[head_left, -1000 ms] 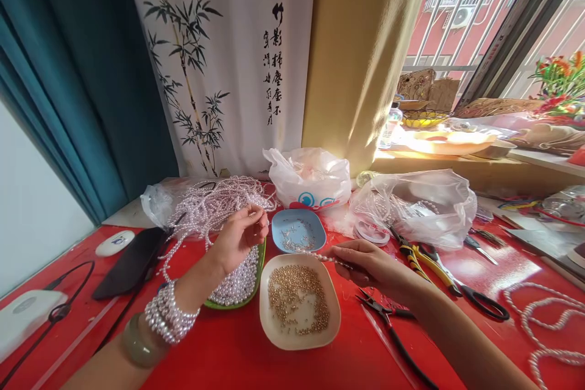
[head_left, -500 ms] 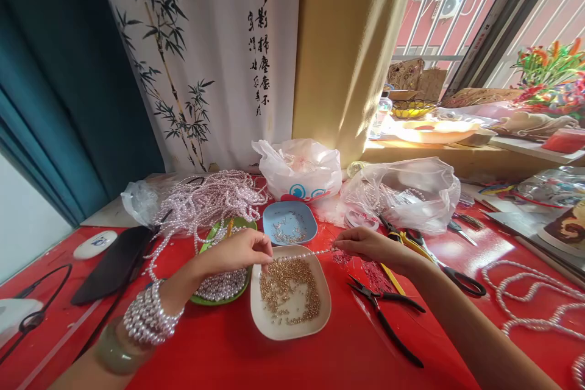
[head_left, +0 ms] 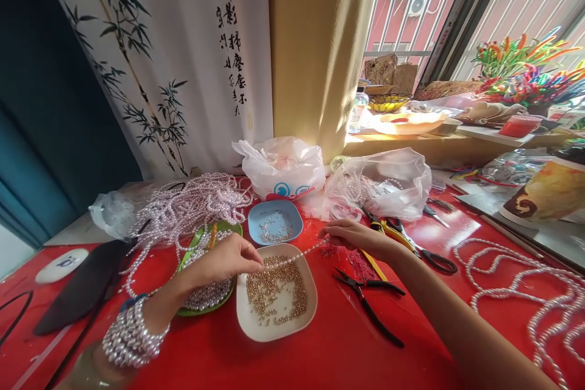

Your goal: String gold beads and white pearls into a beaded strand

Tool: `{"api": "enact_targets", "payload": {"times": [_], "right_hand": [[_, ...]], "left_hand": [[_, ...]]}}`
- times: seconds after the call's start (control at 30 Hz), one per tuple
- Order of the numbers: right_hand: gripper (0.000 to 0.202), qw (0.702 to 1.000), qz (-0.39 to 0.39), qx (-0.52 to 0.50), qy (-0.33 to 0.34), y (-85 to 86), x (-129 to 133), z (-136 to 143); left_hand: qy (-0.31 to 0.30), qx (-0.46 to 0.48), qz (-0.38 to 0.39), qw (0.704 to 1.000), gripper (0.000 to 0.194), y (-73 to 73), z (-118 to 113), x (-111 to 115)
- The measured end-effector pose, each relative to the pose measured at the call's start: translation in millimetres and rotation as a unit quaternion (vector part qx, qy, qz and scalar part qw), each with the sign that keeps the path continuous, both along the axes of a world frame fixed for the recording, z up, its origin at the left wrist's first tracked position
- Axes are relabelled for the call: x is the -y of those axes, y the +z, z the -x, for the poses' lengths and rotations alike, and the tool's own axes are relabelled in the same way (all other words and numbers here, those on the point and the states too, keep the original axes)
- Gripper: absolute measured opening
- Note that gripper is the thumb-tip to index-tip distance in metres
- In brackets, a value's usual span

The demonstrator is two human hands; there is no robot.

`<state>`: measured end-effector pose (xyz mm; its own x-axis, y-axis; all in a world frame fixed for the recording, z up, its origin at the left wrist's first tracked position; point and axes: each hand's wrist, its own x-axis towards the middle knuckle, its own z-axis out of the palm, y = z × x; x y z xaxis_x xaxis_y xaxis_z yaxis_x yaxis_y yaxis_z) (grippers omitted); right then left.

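Observation:
A short string of beads (head_left: 292, 258) stretches between my two hands, over the cream dish (head_left: 276, 335) of small gold beads (head_left: 299, 301). My left hand (head_left: 237, 255) pinches its left end near the dish's upper left rim. The other end is pinched in my right hand (head_left: 350, 235), higher and to the right of the dish. Beneath my left hand and wrist, partly covered, is a green dish (head_left: 231, 294) of silvery pearl beads (head_left: 208, 295). Just behind the cream dish sits a blue dish (head_left: 275, 210) with small metallic pieces.
Black-handled pliers (head_left: 365, 292) lie right of the cream dish, with scissors (head_left: 423, 250) behind. Pearl strands (head_left: 192, 201) are heaped at the back left, and more strands (head_left: 516, 280) lie at right. Two plastic bags (head_left: 283, 164) stand at the back.
The view has turned to the right, so everything sits further left. Both hands still hold the bead string, which now slants more steeply up towards my right hand.

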<state>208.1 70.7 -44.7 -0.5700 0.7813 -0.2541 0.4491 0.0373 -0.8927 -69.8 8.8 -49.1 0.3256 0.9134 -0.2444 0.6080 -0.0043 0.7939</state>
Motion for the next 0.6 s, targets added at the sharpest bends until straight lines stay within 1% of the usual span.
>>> {"api": "enact_targets", "payload": {"times": [0.13, 0.23, 0.33, 0.43, 0.6], "right_hand": [[0.025, 1.000, -0.002, 0.000, -0.017, -1.9, -3, -4], [0.024, 1.000, -0.005, 0.005, -0.026, -5.0, -5, -6], [0.024, 0.999, -0.014, 0.018, -0.030, -7.4, -8, -7], [0.024, 0.999, -0.033, 0.032, -0.030, -8.3, -10, -8], [0.024, 0.994, -0.084, 0.058, -0.030, -7.9, -11, -9]], "left_hand": [[0.014, -0.001, 0.001, 1.000, 0.027, -3.9, -2, -1], [0.022, -0.019, 0.003, 1.000, 0.025, -7.5, -1, -1], [0.017, -0.034, 0.007, 0.999, 0.025, -10.1, -1, -1], [0.011, -0.051, -0.002, 0.999, 0.023, -11.0, -1, 1], [0.001, -0.084, -0.022, 0.996, 0.021, -11.1, -2, 3]]}}
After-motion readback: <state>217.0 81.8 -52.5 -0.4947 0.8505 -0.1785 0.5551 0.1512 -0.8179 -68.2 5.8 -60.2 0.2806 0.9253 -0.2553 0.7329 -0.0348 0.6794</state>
